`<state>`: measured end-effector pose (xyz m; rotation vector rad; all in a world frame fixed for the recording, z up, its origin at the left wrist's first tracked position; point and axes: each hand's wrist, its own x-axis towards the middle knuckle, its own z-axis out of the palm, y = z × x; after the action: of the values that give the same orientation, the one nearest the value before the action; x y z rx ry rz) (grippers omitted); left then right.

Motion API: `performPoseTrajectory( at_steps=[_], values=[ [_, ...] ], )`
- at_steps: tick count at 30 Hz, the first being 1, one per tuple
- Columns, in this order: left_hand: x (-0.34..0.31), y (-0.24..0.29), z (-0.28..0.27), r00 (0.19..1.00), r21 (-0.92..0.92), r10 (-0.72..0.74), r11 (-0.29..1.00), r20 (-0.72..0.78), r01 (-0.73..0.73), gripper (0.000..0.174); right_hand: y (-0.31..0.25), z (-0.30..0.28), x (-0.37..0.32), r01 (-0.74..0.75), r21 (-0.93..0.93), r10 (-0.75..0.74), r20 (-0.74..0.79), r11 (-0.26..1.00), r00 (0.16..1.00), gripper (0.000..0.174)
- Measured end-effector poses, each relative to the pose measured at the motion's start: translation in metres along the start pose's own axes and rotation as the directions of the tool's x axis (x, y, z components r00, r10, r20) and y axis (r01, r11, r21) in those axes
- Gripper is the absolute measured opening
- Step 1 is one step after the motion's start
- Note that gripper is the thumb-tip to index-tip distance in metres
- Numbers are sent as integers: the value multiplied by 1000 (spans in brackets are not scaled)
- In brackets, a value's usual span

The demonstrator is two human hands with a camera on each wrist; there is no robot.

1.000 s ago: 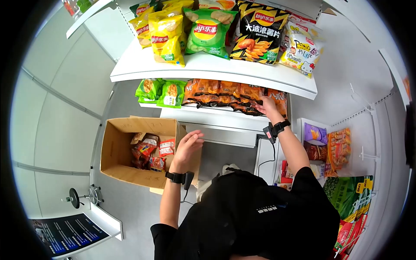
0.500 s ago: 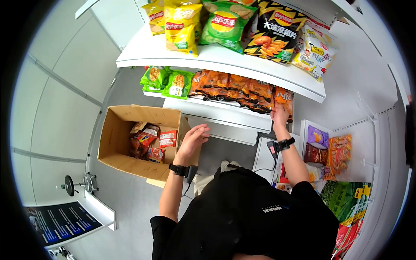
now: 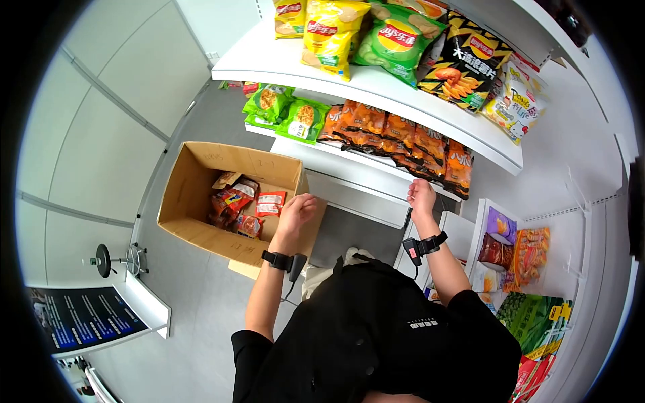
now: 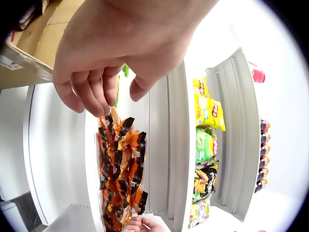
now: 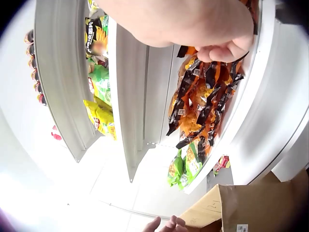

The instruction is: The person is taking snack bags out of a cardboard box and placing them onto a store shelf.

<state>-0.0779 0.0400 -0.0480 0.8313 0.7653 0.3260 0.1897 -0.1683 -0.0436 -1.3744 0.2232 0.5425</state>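
Loose-fingered, empty at left hand (image 3: pixel 297 212). Cannot tell grip at right hand (image 3: pixel 421 195), near lower shelf (image 4: pixel 91 159). Layered there, likely saving space: orange packets (image 3: pixel 396 134).

Lighting is bright and even in the head view with only soft shadows; both wrist views show washed-out white glare, and all three show curved distortion and dark corners at the edges.
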Motion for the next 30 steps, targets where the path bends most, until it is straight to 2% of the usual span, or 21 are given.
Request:
performPoseTrajectory(
  at_steps=[2,5,8,12,17,23,26,27,30],
  values=[
    [-11,3,-8,996,5,-3,1000,-89,3,20,4,11,-5,-26,2,26,28,1000,999,15],
    [-12,-7,-42,998,-22,23,999,-63,-25,20,9,33,-16,-53,-33,56,72,998,996,15],
    [-23,-6,-60,994,-42,28,999,-106,-33,19,19,53,-20,-64,-42,69,109,997,992,16],
    [-37,5,-78,964,-13,41,999,-263,-46,20,33,80,-24,-84,-69,96,192,994,977,17],
    [-53,9,-124,966,-51,65,995,-251,-80,19,55,116,-32,-115,-110,141,268,987,953,19],
    [-68,25,-159,939,-116,66,987,-336,-111,18,71,170,-52,-118,-180,174,334,976,926,17],
    [-60,7,-204,948,-174,93,973,-303,-151,19,87,193,-71,-108,-212,179,355,971,917,18],
    [-68,13,-203,927,-150,71,979,-368,-135,20,92,199,-75,-115,-207,186,365,972,912,17],
    [-68,9,-220,907,-189,22,976,-420,-111,19,106,215,-86,-138,-234,222,385,962,896,18]
  ],
)
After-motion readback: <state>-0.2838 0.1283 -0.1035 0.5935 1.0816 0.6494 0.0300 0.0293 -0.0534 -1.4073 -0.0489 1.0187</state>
